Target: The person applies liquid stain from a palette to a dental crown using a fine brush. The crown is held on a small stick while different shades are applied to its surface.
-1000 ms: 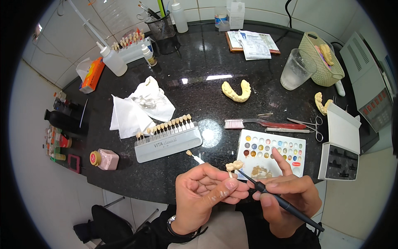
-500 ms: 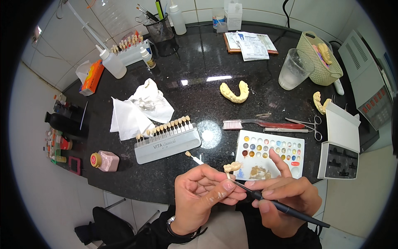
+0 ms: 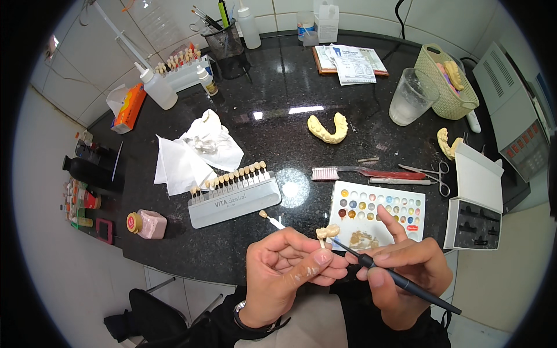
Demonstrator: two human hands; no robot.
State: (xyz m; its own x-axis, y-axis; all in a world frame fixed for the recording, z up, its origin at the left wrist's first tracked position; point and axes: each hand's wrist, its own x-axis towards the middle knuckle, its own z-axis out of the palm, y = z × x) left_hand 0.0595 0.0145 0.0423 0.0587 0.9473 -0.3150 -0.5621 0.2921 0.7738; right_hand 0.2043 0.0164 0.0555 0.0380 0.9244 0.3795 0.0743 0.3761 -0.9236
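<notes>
Small tooth piece (image 3: 328, 231), pale cream, sits up on a thin stick pinched in the left hand (image 3: 290, 272), right over the near edge of the black counter (image 3: 278, 93). The fingers of that hand are curled tight, thumb pressed against the stick. The right hand (image 3: 406, 272) holds a fine black brush (image 3: 400, 281) like a pen, fingers closed on it except the index finger, which sticks up. The brush tip is just beside the tooth piece; can't tell if it's actually touching.

Right behind the hands is a white palette (image 3: 377, 211) with rows of coloured dots and a brownish smear on its near part. Left of that, a grey shade guide (image 3: 232, 194) with a row of little tooth tabs, one loose tab (image 3: 270, 218) lying near it. Further back: a pink-handled toothbrush (image 3: 360, 173), scissors (image 3: 432, 174), a yellowish jaw cast (image 3: 329, 129), crumpled white tissue (image 3: 194, 152), a clear plastic cup (image 3: 411, 97) and a woven basket (image 3: 447, 81).
</notes>
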